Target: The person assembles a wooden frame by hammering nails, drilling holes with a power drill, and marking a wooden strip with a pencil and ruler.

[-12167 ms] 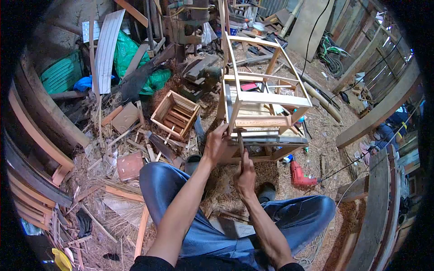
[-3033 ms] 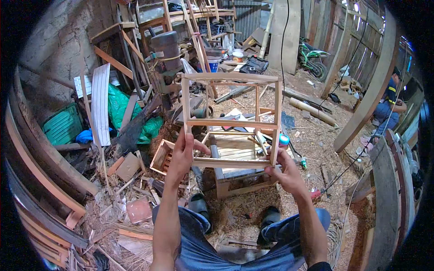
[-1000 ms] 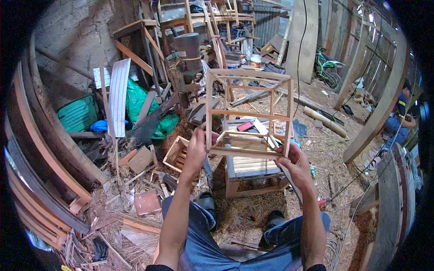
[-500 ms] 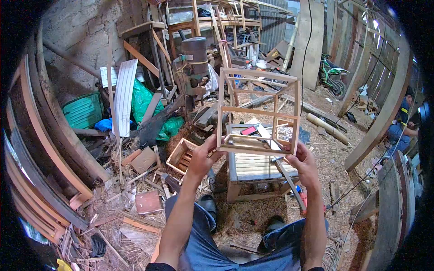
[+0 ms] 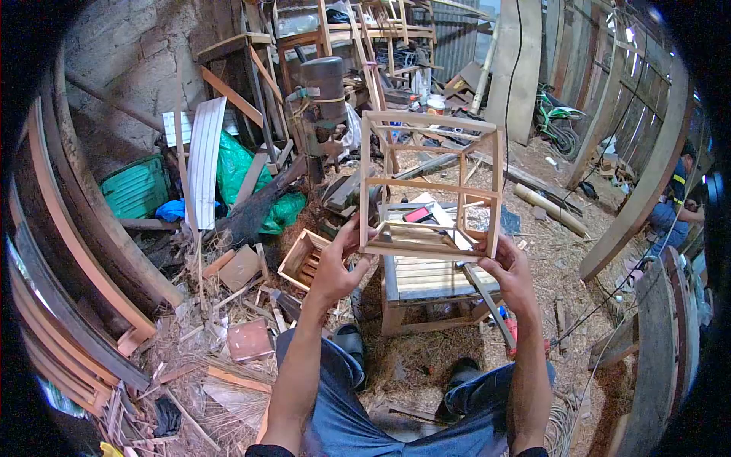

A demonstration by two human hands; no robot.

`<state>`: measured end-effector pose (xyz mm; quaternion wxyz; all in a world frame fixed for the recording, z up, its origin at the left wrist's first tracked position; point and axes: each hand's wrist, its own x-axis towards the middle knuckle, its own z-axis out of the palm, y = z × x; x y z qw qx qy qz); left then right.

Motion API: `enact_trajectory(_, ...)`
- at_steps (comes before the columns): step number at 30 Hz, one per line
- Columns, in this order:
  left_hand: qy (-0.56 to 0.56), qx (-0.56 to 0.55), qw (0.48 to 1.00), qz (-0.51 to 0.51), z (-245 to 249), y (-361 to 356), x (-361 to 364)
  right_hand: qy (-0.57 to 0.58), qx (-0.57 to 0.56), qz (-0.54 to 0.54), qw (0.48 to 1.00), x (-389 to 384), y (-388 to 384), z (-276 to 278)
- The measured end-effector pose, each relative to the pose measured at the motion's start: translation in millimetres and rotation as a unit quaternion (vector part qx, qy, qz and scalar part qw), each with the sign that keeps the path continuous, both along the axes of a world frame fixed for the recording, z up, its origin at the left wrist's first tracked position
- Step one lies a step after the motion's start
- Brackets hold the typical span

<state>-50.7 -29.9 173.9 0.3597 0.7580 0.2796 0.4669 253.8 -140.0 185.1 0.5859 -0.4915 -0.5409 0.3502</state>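
A small open wooden frame point(image 5: 432, 185), built of thin pale strips, is held up in front of me between both hands. My left hand point(image 5: 340, 263) grips its lower left corner, thumb apart from the fingers. At the lower right corner, my right hand point(image 5: 509, 274) closes on the bottom strip. Beneath the frame stands a low slatted table point(image 5: 426, 283). Seen through the frame, a red and black object point(image 5: 417, 215) lies on the table among pale pieces. A hammer point(image 5: 487, 301) rests at the table's right edge, its handle pointing down toward me.
Left of the table is a wooden crate point(image 5: 303, 260). Curved boards point(image 5: 72, 221) lean at the far left, and a post point(image 5: 640, 190) slants at right. Scraps and shavings cover the floor. Another person point(image 5: 674, 202) crouches at the far right; a green motorbike point(image 5: 560, 122) stands behind.
The wooden frame has shifted slightly left and turned a little, with both hands still on it. The left hand's fingers have moved slightly around its corner.
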Motion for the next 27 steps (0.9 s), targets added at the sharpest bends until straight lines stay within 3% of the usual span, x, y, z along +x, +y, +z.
enact_trajectory(2, -0.018, -0.021, 0.999, -0.019, -4, 4, -2, 0.015, -0.004, 0.011, 1.0, -2, 0, 0)
enact_trajectory(5, -0.154, -0.099, 0.98, -0.076, -6, 17, 3, 0.031, -0.015, 0.016, 0.999, -8, -3, 2)
enact_trajectory(8, -0.153, -0.101, 0.983, -0.023, 11, 10, 3, 0.016, -0.011, 0.028, 0.999, -5, 1, -7)
enact_trajectory(11, -0.139, -0.051, 0.989, -0.007, 0, 10, 7, 0.018, 0.003, 0.033, 0.999, -7, 3, -10)
enact_trajectory(13, -0.142, -0.044, 0.987, 0.068, -6, 14, 6, 0.039, -0.01, 0.063, 0.997, -6, 8, -14)
enact_trajectory(14, -0.123, -0.025, 0.989, 0.073, -9, 18, 2, -0.009, 0.001, 0.049, 0.999, -7, 11, -13)
enact_trajectory(17, -0.074, -0.019, 0.996, 0.039, -13, 20, -1, -0.108, -0.003, -0.007, 0.994, -2, 33, -38)
enact_trajectory(18, -0.039, -0.023, 0.998, 0.046, -16, 20, -1, -0.158, 0.052, -0.039, 0.985, -3, 36, -48)
enact_trajectory(19, -0.037, -0.026, 0.998, 0.042, -20, 18, 1, -0.198, -0.01, -0.069, 0.978, -3, 38, -57)
enact_trajectory(21, -0.031, -0.044, 0.998, 0.019, -29, 16, 2, -0.201, -0.002, -0.079, 0.976, 3, 49, -95)
enact_trajectory(23, -0.005, -0.043, 0.999, 0.018, -41, 20, 3, -0.129, -0.01, -0.083, 0.988, -4, 49, -109)
enact_trajectory(27, 0.048, -0.019, 0.999, 0.013, -73, 24, 0, -0.214, 0.013, -0.154, 0.964, -7, 45, -134)
